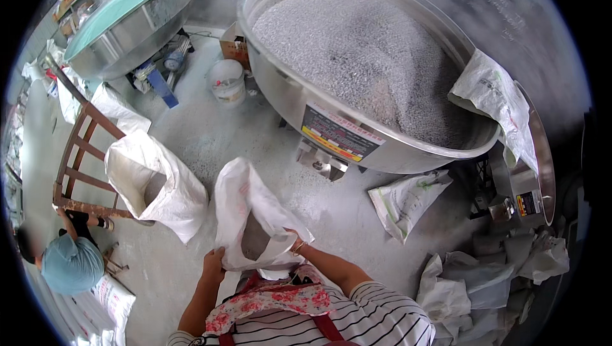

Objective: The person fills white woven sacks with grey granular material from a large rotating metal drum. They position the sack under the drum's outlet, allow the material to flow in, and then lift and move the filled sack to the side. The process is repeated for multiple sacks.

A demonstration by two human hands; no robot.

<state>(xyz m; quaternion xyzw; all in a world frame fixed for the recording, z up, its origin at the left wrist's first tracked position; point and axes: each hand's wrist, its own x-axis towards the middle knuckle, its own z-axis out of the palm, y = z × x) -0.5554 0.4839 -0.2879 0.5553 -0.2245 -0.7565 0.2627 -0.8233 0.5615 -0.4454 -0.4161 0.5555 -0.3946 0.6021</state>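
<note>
Right in front of me stands a white woven sack (237,191) with its mouth open toward me and greyish contents showing inside. My left hand (215,262) is closed on the left edge of the mouth. On the other side, my right hand (296,242) grips the right edge, its fingers partly hidden by the folded fabric. To the left of this sack, a second white sack (185,186) stands open, also with something grey in it. Beyond my hands, a big round metal tub (280,94) holds a heap of grey-white granules (357,46).
A rusty wooden-and-metal frame (83,145) stands at left. Nearby a person in a teal shirt (73,264) bends low. A white bucket (227,82) sits beneath the tub. Flattened sacks (468,282) pile up at lower right; another sack (408,200) lies on the floor.
</note>
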